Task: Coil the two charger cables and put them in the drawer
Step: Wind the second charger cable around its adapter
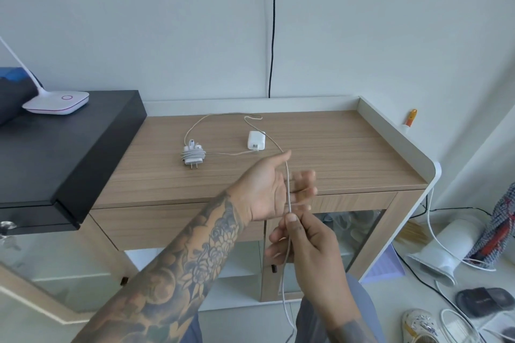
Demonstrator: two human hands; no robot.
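I had my left hand (271, 189) raised palm-up over the near edge of the wooden desk (320, 147), fingers spread and mostly straight, with the loose charger cable (288, 189) running across the palm between thumb and fingers. My right hand (303, 242) sat just below it, nearer to me, thumb and forefinger pinching that same cable; the hands were close together but I could not tell whether they touched. From the pinch the cable hung down toward the floor between my knees. Upward from the left thumb it ran to the far side of the desk, looped near the back rim and came back to the white power brick (255, 140) lying flat at the middle of the desktop.

To the left of the brick lay the second charger (192, 155), its cable already wound around the plug body, prongs pointing toward me. A thin lead joined that bundle to the brick's near end.

The drawer (178, 227) under the desktop, on the left, was closed. Farther left a black cabinet (69, 142) carried a white lamp base (57, 103).
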